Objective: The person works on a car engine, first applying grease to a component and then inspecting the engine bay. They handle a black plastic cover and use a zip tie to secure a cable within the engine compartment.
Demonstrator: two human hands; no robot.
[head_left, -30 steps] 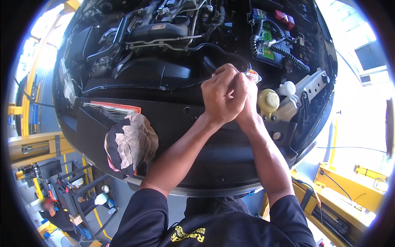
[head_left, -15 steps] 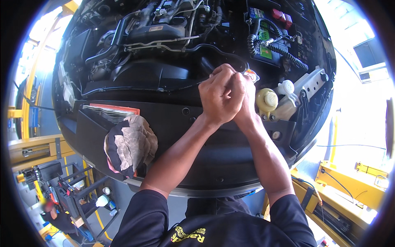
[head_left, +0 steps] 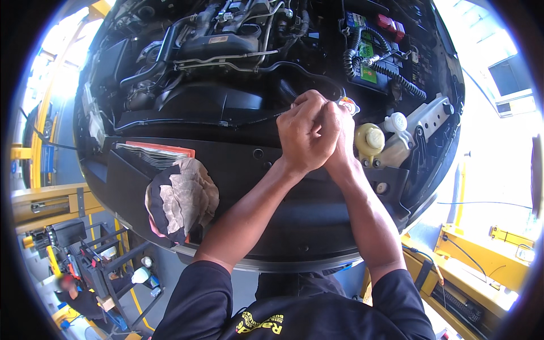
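Observation:
Over the front of an open engine bay, my left hand point(head_left: 305, 136) and my right hand point(head_left: 341, 136) are pressed together, both with fingers curled in. Whatever they grip is hidden behind the knuckles. Just beyond my right hand shows a round metal cap point(head_left: 348, 105) with a red, white and yellow label. To the right of that hand stands a yellowish plastic reservoir point(head_left: 368, 146) with a round cap. A smaller white cap point(head_left: 395, 122) is beside it. The black front cover panel point(head_left: 243, 170) lies beneath my forearms.
At left on the panel are an orange-edged pleated air filter point(head_left: 158, 153) and a crumpled beige and dark cloth bundle point(head_left: 184, 195). A battery point(head_left: 362, 42) with coiled sleeving sits far right. Yellow lift beams point(head_left: 476, 255) flank the car. Another person point(head_left: 79, 297) is at lower left beside a black rack.
The whole view has shifted slightly. My hands stay pressed together at the same spot, with hardly any visible movement.

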